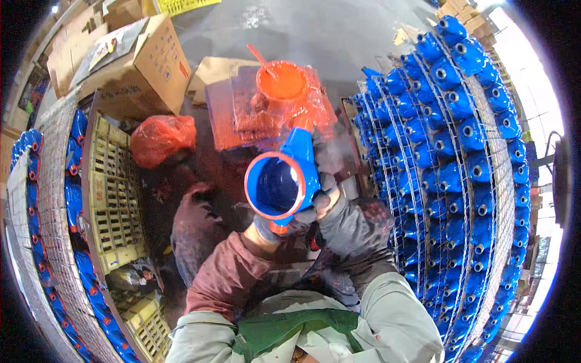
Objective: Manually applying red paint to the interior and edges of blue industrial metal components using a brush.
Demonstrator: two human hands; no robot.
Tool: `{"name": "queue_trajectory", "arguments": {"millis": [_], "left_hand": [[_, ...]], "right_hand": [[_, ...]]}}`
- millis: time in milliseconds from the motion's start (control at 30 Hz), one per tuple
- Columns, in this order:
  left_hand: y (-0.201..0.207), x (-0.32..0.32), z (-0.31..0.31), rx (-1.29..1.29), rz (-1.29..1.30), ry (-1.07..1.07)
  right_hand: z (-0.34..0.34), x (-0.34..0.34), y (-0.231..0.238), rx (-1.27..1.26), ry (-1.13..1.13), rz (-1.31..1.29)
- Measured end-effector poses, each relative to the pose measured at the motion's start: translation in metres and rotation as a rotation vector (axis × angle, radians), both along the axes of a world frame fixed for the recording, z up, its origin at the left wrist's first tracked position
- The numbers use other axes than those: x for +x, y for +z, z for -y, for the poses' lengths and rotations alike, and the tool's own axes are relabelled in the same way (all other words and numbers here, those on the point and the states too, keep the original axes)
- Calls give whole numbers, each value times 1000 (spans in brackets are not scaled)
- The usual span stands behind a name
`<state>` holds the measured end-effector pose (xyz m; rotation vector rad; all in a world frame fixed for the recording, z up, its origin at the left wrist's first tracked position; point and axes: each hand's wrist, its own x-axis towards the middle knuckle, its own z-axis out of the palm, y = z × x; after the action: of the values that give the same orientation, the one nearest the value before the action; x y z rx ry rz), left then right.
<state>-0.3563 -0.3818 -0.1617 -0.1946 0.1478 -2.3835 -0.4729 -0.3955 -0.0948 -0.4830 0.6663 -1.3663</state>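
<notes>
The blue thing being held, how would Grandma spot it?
On the right stands a tall wire rack packed with blue castings. Left of it, mid-picture, the left hand and right hand hold one blue part, its wide round mouth facing the camera. Being held, with its orange-rimmed mouth, sets it apart from racked ones, which show small holes.

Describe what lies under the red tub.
Red-stained sheets stick out around the red tub; whatever lies directly beneath its base is covered by the tub itself, so it cannot be seen.
</notes>
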Motion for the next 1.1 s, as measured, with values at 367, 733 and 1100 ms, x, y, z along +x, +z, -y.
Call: {"name": "queue_trajectory", "arguments": {"millis": [367,733,1100], "left_hand": [[77,34,-1,-104,-270,-159],[94,48,-13,-668,964,749],[121,77,-87,-1959,1338,1594]], "right_hand": [[6,-33,-21,-293,-45,-489],[-95,-44,0,-25,-677,-531],[-177,-18,94,-378,-667,-544]]}}
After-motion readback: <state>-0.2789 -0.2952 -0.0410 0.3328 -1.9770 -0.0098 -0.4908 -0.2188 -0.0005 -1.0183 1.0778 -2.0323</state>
